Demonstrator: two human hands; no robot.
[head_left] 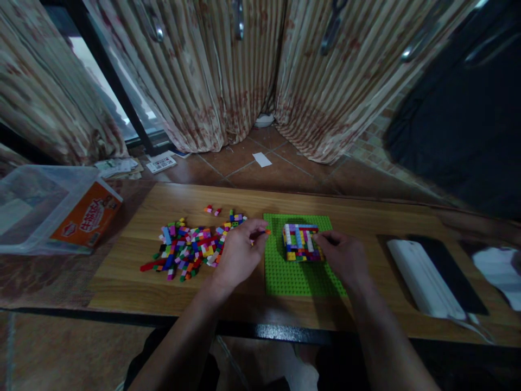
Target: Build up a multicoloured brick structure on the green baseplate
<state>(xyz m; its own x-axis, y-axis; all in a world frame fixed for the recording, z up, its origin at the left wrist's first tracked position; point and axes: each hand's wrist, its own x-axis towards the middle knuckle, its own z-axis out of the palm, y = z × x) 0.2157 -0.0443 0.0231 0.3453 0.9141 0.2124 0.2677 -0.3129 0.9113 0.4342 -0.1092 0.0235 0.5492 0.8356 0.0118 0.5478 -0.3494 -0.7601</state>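
Observation:
A green baseplate [293, 276] lies on the wooden table [134, 282]. On it stands a small multicoloured brick build [300, 241]. My right hand [344, 256] rests against the build's right side, fingers curled onto it. My left hand [240, 252] hovers at the baseplate's left edge, with thumb and fingers pinching a small orange brick [266, 232]. A pile of loose coloured bricks [189, 247] is spread just left of my left hand.
A clear plastic tub [49, 209] with an orange label sits at the table's left end. A white device [423, 277] on a dark mat lies to the right. Curtains [228, 70] hang behind; papers lie on the tiled floor.

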